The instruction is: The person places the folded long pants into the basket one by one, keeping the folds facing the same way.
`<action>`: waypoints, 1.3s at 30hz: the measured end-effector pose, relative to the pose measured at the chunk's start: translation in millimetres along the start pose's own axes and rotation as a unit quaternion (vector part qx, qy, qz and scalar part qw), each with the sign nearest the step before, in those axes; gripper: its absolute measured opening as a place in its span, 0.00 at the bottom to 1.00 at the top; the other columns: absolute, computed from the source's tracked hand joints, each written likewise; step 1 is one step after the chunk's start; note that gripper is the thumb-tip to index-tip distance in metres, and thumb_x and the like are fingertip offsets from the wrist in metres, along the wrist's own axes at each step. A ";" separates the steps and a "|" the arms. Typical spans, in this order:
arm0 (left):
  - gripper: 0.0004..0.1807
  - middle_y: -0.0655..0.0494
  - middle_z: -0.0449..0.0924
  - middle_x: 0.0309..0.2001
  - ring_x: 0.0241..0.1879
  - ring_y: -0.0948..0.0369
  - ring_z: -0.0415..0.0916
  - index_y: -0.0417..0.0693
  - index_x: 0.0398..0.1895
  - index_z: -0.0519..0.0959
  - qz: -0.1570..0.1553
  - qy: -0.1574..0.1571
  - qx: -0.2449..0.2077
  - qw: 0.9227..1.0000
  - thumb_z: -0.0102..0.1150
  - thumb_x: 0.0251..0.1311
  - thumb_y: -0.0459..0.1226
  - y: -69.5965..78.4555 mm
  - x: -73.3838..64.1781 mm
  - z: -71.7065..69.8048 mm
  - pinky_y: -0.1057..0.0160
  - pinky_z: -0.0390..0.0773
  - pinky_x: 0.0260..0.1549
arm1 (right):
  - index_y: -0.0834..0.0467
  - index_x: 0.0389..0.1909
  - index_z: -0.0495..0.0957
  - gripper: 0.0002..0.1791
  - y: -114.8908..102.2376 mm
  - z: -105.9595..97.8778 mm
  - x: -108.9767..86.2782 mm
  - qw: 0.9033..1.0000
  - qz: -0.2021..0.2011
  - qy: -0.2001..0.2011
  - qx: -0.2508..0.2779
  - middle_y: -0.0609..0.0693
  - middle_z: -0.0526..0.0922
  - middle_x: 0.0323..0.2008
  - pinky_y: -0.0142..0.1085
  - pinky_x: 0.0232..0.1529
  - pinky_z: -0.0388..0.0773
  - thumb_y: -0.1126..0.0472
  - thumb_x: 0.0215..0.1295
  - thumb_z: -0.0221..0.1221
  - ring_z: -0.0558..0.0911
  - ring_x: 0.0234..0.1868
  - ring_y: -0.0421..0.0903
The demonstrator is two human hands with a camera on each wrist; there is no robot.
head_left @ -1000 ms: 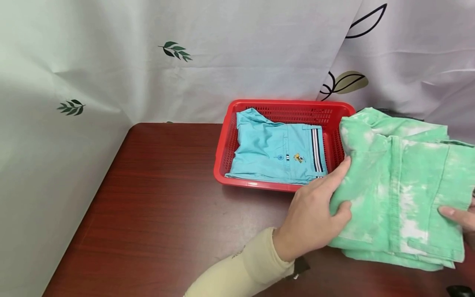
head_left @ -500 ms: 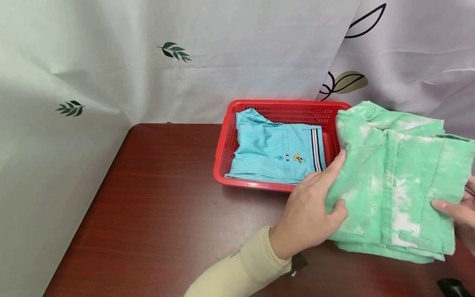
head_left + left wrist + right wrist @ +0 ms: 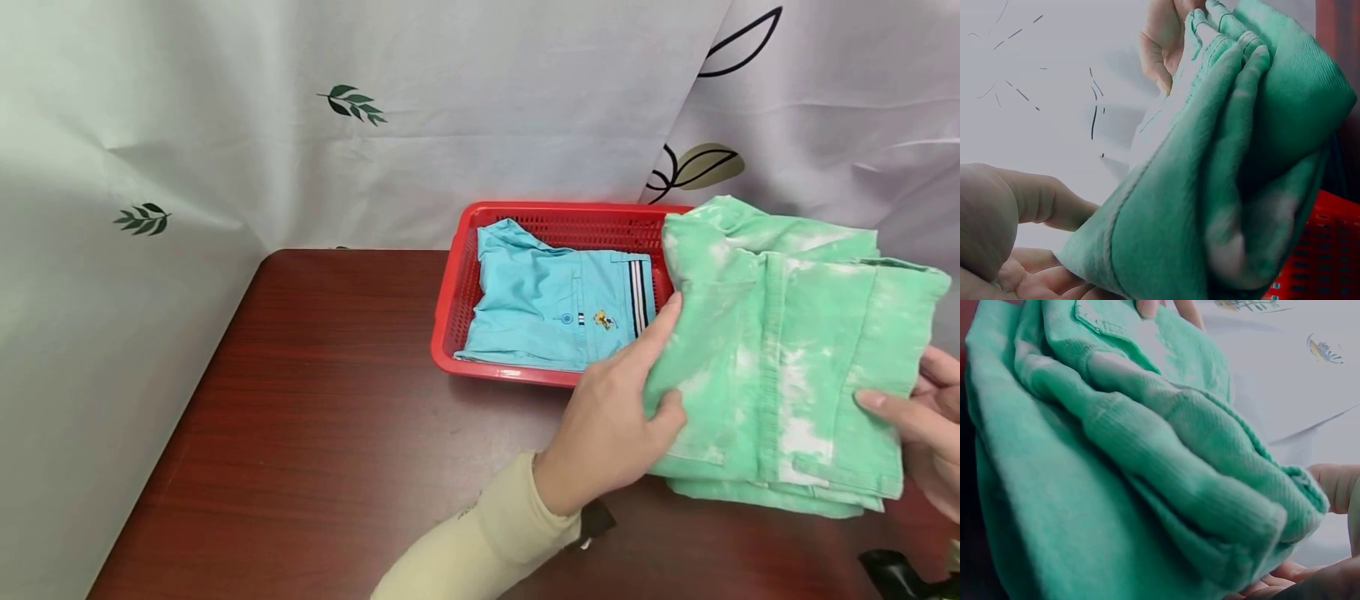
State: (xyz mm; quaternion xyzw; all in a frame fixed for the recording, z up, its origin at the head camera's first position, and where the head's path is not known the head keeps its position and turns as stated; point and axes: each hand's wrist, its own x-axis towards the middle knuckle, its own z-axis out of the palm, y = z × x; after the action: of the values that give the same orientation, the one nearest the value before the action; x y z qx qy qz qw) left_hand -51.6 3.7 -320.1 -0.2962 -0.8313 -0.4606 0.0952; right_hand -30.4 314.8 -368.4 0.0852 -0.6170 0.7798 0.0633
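A folded pair of green and white tie-dye pants (image 3: 810, 358) is held up at the right, partly in front of the red basket (image 3: 510, 374). My left hand (image 3: 611, 408) grips its left edge, thumb on the front and the other fingers mostly behind the cloth. At the opposite edge my right hand (image 3: 930, 425) pinches the pants, its thumb lying on the front. Both wrist views show the layered folds of the green cloth from its sides. Folded light-blue pants (image 3: 532, 300) lie in the basket, with a striped waistband and a small yellow embroidered figure.
The basket stands on a dark red-brown wooden table (image 3: 315, 400), near a white leaf-print curtain (image 3: 487, 100) at the back. A black object (image 3: 892, 573) shows at the lower right. Below my left wrist is a small dark item (image 3: 597, 521).
Both hands have moved left and slightly up with the green pants, which now cover more of the basket's right end. The light-blue pants and the basket have stayed put.
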 end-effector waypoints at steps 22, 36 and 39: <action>0.47 0.59 0.68 0.71 0.60 0.67 0.74 0.56 0.81 0.51 -0.081 0.009 -0.030 0.996 0.60 0.61 0.30 -3.9 3.7 -10.1 0.72 0.74 0.53 | 0.63 0.68 0.72 0.29 -3.8 26.7 11.6 0.999 -0.004 0.045 0.011 0.50 0.86 0.49 0.35 0.25 0.83 0.84 0.69 0.45 0.89 0.36 0.44; 0.47 0.59 0.67 0.72 0.63 0.65 0.72 0.58 0.81 0.51 -0.091 0.020 -0.064 0.994 0.62 0.60 0.31 -8.9 5.5 -17.4 0.68 0.75 0.55 | 0.58 0.69 0.71 0.27 -4.0 39.4 16.0 0.993 0.057 0.101 -0.026 0.49 0.80 0.47 0.37 0.24 0.83 0.75 0.70 0.55 0.88 0.33 0.43; 0.47 0.60 0.66 0.72 0.65 0.67 0.70 0.59 0.81 0.52 -0.098 0.018 -0.087 0.991 0.62 0.60 0.31 -11.4 6.4 -19.6 0.65 0.75 0.57 | 0.58 0.69 0.71 0.27 -5.6 43.7 18.0 0.993 0.063 0.104 -0.013 0.50 0.80 0.48 0.37 0.25 0.83 0.75 0.70 0.55 0.88 0.34 0.43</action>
State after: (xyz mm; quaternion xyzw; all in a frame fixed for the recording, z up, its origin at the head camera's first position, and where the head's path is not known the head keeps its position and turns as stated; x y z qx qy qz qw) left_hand -65.7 -14.4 -314.5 -0.2121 -0.8111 -0.5437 0.0385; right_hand -44.4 273.5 -349.5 -0.0361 -0.6216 0.7785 0.0794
